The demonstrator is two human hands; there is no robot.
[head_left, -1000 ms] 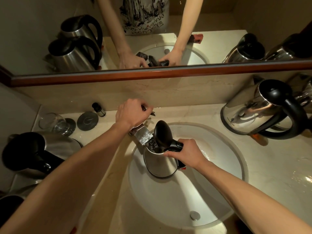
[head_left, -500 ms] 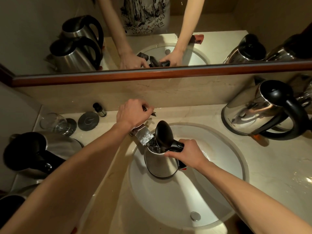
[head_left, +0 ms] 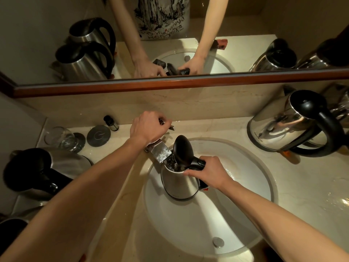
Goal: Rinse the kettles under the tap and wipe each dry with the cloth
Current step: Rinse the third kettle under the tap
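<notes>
The round white basin [head_left: 236,214] is set in the beige marble counter [head_left: 302,186]. Over the basin's back-left part, the small steel kettle with its black lid raised [head_left: 179,183] stands under the square chrome tap spout [head_left: 160,153], water inside. The right hand [head_left: 206,172] curls round its black handle. Behind the basin's rim, the left hand [head_left: 148,127] grips the tap lever.

Drinking glass [head_left: 60,138] beside round coaster [head_left: 98,135], small bottle [head_left: 111,123].
</notes>
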